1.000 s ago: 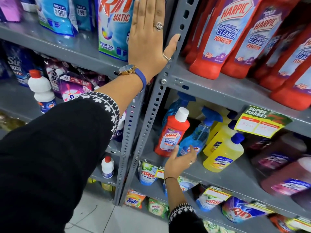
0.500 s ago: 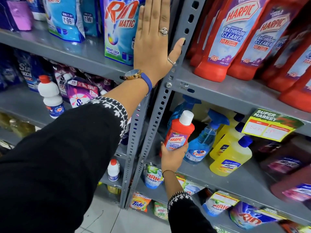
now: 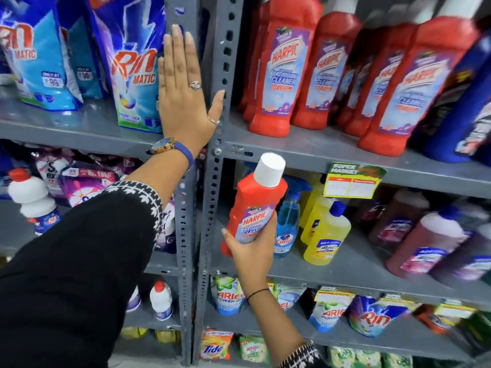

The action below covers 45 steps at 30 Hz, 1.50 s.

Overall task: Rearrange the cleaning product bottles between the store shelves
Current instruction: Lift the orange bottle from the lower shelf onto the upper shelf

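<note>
Nearest the camera, the right hand [image 3: 252, 251] grips a small red Harpic bottle [image 3: 256, 208] around its lower body, fingers wrapped over the label, white cap tilted up and to the right. The bottle is clear of the middle shelf [image 3: 345, 266], held in front of that shelf's left end, just beside the grey upright post [image 3: 212, 208]. Judging by this, the step in hand is the carry: the bottle has been picked and is on its way to a new place. A little further off, the left hand [image 3: 186, 102] lies flat and open, grasping nothing, palm pressed against the neighbouring post [image 3: 186, 235] and the edge of a Rin Matic pouch [image 3: 132, 70] on the left-hand top shelf; it looks like a brace for balance. Behind the held bottle, a blue spray bottle [image 3: 288, 224] and yellow bottles [image 3: 328, 235] stand near the left end of the middle shelf, with brownish bottles blurred toward its right end. Furthest, on the upper shelf [image 3: 305, 147], a row of large red Harpic bottles [image 3: 287, 70] stands packed from the left end onward. The likely next move is to lift the small bottle up past the upper shelf's front edge and set it upright in a gap along that edge, which calls for turning it straight and clearing the price tag [image 3: 354, 180] hanging from that edge.
</note>
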Available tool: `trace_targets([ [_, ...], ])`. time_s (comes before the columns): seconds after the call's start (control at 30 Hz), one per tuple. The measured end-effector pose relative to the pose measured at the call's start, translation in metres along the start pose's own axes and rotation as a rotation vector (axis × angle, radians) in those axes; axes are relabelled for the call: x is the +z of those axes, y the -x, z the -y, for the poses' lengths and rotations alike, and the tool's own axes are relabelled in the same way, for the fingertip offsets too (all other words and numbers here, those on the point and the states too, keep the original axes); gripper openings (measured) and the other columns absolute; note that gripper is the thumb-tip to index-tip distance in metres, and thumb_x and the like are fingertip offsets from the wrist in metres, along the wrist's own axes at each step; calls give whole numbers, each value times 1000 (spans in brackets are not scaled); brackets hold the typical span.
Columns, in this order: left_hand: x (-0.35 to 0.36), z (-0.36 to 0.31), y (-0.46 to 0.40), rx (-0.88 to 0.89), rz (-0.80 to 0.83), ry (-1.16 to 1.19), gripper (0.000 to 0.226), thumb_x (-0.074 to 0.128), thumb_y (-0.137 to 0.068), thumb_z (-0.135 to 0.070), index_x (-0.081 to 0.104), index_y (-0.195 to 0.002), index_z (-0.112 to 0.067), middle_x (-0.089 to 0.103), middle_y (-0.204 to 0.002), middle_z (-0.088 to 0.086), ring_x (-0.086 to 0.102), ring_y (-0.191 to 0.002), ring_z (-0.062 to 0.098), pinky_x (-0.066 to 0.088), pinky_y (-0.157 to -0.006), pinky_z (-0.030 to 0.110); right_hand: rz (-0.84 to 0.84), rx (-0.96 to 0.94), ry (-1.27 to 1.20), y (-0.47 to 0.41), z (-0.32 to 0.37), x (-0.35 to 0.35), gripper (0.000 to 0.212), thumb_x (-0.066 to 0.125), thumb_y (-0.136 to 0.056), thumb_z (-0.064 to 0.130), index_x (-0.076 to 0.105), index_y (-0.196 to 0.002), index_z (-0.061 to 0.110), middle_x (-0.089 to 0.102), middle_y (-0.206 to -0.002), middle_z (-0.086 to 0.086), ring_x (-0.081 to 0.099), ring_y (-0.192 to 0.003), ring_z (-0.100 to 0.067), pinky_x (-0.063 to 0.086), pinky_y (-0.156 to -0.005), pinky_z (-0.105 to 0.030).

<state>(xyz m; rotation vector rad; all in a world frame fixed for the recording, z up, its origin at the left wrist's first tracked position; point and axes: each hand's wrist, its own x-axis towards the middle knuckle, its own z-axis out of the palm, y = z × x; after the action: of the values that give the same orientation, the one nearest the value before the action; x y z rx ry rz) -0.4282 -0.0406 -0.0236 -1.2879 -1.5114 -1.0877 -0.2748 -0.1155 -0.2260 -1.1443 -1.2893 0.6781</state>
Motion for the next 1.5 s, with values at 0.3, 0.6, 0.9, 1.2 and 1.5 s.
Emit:
trace_targets([
  [0.3,0,1,1,-2,7,84,77,39,-95,-44,11,-147,5,12,-153,25,8,-143,36,-2,-118,35,-383,-301,-137,-68,136,-24,110,83,-57,35,20,-147,21,43,-142,2,42,-125,-7,31,-100,-12],
  [0.6,2,2,2,5,17,71,80,41,-93,-42,5,-148,3,8,-155,23,4,-143,32,-9,-117,30,-566,-262,49,-173,168,-42,108,77,-67,31,9,-150,24,30,-151,-6,33,-130,-18,38,-85,-31],
  [0.9,7,4,3,6,-1,103,79,38,-92,-43,5,-148,4,10,-154,24,4,-143,31,-1,-118,34,-483,-199,234,-216,144,-40,103,75,-71,22,9,-149,8,30,-149,-18,32,-135,-34,18,-112,-55],
  [1.2,5,2,3,-1,8,99,78,37,-93,-43,7,-147,4,10,-154,25,5,-143,33,6,-119,40,-455,-199,272,-219,138,-41,104,75,-71,14,5,-148,6,25,-150,-16,23,-139,-33,10,-113,-55],
  [1.5,6,2,4,0,12,62,78,36,-94,-44,6,-148,3,9,-154,23,4,-143,33,-3,-118,34,-391,-641,298,-135,116,-7,97,64,-83,28,-5,-149,9,-8,-157,0,-6,-146,-21,2,-119,-40],
])
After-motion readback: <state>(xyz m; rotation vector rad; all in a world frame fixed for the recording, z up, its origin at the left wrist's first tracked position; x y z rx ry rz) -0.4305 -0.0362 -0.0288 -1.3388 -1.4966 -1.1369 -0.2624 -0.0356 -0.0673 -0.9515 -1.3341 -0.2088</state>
